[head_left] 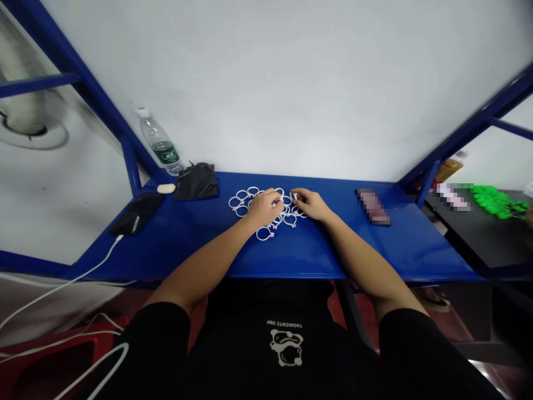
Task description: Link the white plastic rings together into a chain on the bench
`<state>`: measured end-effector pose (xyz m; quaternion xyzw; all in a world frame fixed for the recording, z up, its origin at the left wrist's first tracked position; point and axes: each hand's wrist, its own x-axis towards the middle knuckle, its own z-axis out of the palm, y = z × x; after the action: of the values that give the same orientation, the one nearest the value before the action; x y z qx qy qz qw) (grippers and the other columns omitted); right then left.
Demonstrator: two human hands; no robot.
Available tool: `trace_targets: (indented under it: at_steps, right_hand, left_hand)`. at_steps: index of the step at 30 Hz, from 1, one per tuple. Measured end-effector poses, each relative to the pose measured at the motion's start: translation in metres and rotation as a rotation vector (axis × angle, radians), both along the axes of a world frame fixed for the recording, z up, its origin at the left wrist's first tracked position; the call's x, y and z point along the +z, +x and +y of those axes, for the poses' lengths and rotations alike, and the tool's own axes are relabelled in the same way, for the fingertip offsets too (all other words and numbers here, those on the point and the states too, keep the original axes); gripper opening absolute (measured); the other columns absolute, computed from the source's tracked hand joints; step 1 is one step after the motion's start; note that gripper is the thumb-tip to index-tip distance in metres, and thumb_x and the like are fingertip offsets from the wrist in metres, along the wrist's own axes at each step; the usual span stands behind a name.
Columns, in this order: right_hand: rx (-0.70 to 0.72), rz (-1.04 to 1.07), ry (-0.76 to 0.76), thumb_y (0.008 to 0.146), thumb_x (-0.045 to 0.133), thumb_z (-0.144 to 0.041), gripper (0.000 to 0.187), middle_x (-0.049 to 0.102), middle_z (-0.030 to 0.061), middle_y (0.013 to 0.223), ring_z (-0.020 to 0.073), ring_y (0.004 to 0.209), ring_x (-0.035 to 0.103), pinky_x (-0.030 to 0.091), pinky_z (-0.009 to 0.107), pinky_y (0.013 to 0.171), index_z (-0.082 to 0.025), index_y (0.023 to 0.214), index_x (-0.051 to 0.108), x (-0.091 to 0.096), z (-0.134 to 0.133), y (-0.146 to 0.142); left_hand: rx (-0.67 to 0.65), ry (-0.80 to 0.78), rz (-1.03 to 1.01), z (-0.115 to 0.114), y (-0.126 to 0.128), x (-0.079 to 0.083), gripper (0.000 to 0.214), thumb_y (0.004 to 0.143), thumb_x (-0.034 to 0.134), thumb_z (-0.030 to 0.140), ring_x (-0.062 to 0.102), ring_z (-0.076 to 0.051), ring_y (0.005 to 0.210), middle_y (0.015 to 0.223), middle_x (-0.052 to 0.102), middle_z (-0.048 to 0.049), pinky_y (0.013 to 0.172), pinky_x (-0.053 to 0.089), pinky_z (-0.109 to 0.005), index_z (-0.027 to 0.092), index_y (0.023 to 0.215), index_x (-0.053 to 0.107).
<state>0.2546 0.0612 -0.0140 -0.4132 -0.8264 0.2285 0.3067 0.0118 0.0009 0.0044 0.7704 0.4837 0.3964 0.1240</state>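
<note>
Several white plastic rings (244, 203) lie in a cluster on the blue table (200, 244). My left hand (263, 206) rests over the middle of the cluster, fingers curled and pinched on a white ring. My right hand (310, 204) sits just to the right of it, its fingertips pinched on a small white ring piece at the cluster's right side. Both hands nearly touch each other. One ring (265, 234) lies alone close to my left wrist.
A water bottle (160, 141) stands at the back left beside a black pouch (196, 181) and a small beige object (166, 188). A black phone (137, 214) with a white cable lies left. Another phone (373, 206) lies right. Green pieces (497, 201) sit on the neighbouring black table.
</note>
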Motion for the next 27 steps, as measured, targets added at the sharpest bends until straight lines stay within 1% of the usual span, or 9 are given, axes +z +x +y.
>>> trace_targets:
  at_steps: [4, 8, 10, 12, 15, 17, 21, 27]
  right_hand:
    - [-0.003, -0.013, -0.003, 0.096, 0.067, -0.027, 0.043, 0.077, 0.0045, 0.097, 0.0163, 0.072, 0.065, 0.054, 0.032, 0.076, -0.019, 0.137, 0.072, 0.0, 0.0, 0.0]
    - [-0.002, -0.021, -0.003, 0.095, 0.067, -0.028, 0.044, 0.077, 0.0052, 0.099, 0.0163, 0.072, 0.065, 0.054, 0.033, 0.076, -0.019, 0.138, 0.071, 0.0, 0.0, 0.0]
    - [0.003, -0.024, -0.01, 0.096, 0.067, -0.029, 0.044, 0.077, 0.0056, 0.099, 0.016, 0.071, 0.064, 0.054, 0.033, 0.074, -0.018, 0.139, 0.071, 0.0, 0.0, 0.0]
    - [0.007, -0.026, -0.008, 0.096, 0.067, -0.03, 0.044, 0.077, 0.0055, 0.099, 0.0157, 0.07, 0.064, 0.053, 0.032, 0.073, -0.018, 0.139, 0.071, 0.0, -0.001, 0.0]
    - [0.012, -0.026, 0.001, 0.096, 0.067, -0.029, 0.043, 0.077, 0.0048, 0.098, 0.0154, 0.07, 0.064, 0.054, 0.032, 0.073, -0.019, 0.138, 0.07, 0.001, -0.001, 0.0]
    - [0.012, -0.024, -0.005, 0.095, 0.067, -0.029, 0.043, 0.077, 0.0049, 0.098, 0.0153, 0.069, 0.064, 0.053, 0.031, 0.072, -0.019, 0.137, 0.07, 0.001, -0.001, -0.001]
    - [0.008, -0.028, -0.018, 0.095, 0.067, -0.03, 0.044, 0.078, 0.0054, 0.099, 0.0151, 0.068, 0.063, 0.053, 0.031, 0.072, -0.018, 0.137, 0.07, 0.001, -0.001, -0.001]
    - [0.008, -0.032, 0.0, 0.095, 0.067, -0.031, 0.045, 0.078, 0.005, 0.098, 0.0156, 0.07, 0.064, 0.053, 0.032, 0.073, -0.018, 0.137, 0.07, 0.001, -0.001, 0.0]
  left_hand:
    - [-0.005, -0.021, 0.018, -0.001, 0.0, 0.003, 0.015, 0.09, 0.056, 0.015, 0.058, -0.017, 0.073, 0.091, 0.068, -0.0033, 0.071, 0.044, -0.032, 0.02, 0.083, 0.068]
    - [-0.007, -0.035, 0.042, -0.001, -0.001, 0.005, 0.019, 0.091, 0.054, 0.013, 0.061, -0.018, 0.076, 0.096, 0.07, -0.0044, 0.074, 0.048, -0.033, 0.02, 0.09, 0.072]
    - [-0.019, -0.051, 0.052, 0.0, -0.001, 0.004, 0.024, 0.093, 0.052, 0.012, 0.064, -0.018, 0.08, 0.103, 0.071, -0.0057, 0.077, 0.051, -0.034, 0.019, 0.097, 0.075]
    - [-0.038, -0.055, 0.057, 0.001, -0.002, 0.003, 0.032, 0.095, 0.05, 0.01, 0.068, -0.02, 0.091, 0.114, 0.072, -0.0073, 0.084, 0.054, -0.035, 0.02, 0.111, 0.076]
    - [-0.06, -0.031, 0.062, 0.003, -0.002, 0.0, 0.044, 0.1, 0.046, 0.01, 0.069, -0.023, 0.111, 0.126, 0.071, -0.0102, 0.097, 0.056, -0.038, 0.019, 0.135, 0.071]
    - [-0.064, -0.027, 0.078, 0.004, -0.002, -0.002, 0.047, 0.103, 0.044, 0.012, 0.069, -0.025, 0.114, 0.127, 0.071, -0.0119, 0.1, 0.056, -0.04, 0.017, 0.144, 0.067]
    - [-0.069, -0.037, 0.108, 0.005, -0.003, -0.003, 0.049, 0.105, 0.044, 0.013, 0.069, -0.026, 0.111, 0.125, 0.07, -0.013, 0.099, 0.057, -0.041, 0.015, 0.15, 0.063]
    - [-0.109, -0.041, 0.11, 0.007, -0.005, -0.005, 0.056, 0.103, 0.042, 0.009, 0.068, -0.026, 0.114, 0.128, 0.07, -0.0127, 0.099, 0.057, -0.041, 0.017, 0.155, 0.058]
